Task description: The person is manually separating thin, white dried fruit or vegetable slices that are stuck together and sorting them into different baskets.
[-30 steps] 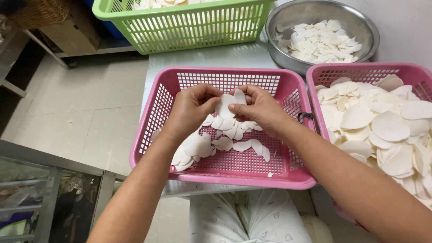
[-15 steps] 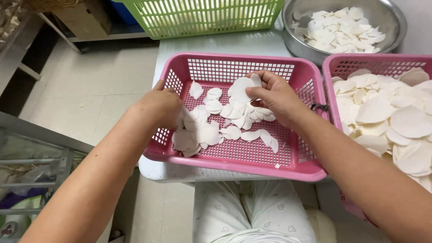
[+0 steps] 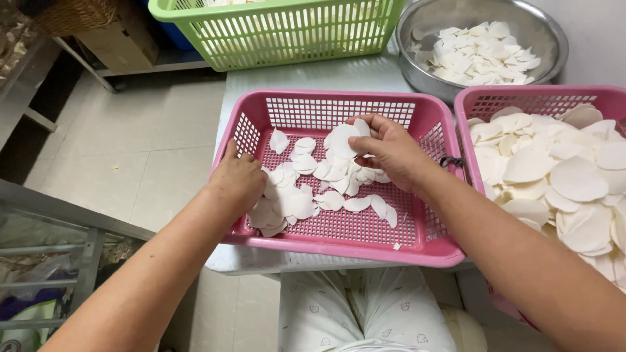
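two hands work inside the middle pink basket (image 3: 417, 251), where thin white slices (image 3: 326, 189) lie scattered over the mesh floor: the right hand (image 3: 385, 150) pinches a small stack of slices (image 3: 344, 138) between thumb and fingers, while the left hand (image 3: 238, 182) rests curled on the heap at the basket's left wall (whether it grips any slice is hard to tell, since its fingers hide underneath). to do this well, i'd keep the pinch light so the brittle-looking slices don't snap, and lay them flat, apart from the fuller pink basket (image 3: 587, 98) on the right.
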